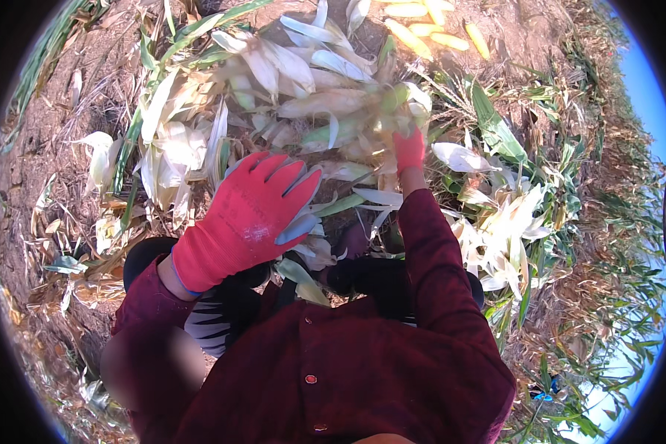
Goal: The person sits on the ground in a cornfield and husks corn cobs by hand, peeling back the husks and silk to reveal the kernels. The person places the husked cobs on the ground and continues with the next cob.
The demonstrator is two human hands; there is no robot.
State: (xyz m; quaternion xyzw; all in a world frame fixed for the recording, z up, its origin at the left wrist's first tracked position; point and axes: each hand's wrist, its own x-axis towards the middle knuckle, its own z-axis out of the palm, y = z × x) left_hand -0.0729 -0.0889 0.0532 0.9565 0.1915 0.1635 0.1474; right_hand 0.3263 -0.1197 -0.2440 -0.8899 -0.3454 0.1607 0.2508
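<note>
My left hand [261, 208], in a red work glove with a grey palm side, hovers over my knees with its fingers a little apart and nothing visible in it. My right hand [409, 149], in a matching red glove, reaches out to the far edge of a heap of corn ears in pale husks [327, 102]. Its fingers are mostly hidden behind a blurred, green-and-white corn ear in its husk [402, 102], which it appears to grip. Loose husk leaves [338, 205] lie between my hands, near my feet.
Several bare yellow corn cobs [422, 30] lie on the soil beyond the heap. Stripped husks [510, 233] are piled to the right, and more dry husks [172, 150] to the left. Green corn leaves [491, 122] and stalks litter the ground. Standing plants line the right rim.
</note>
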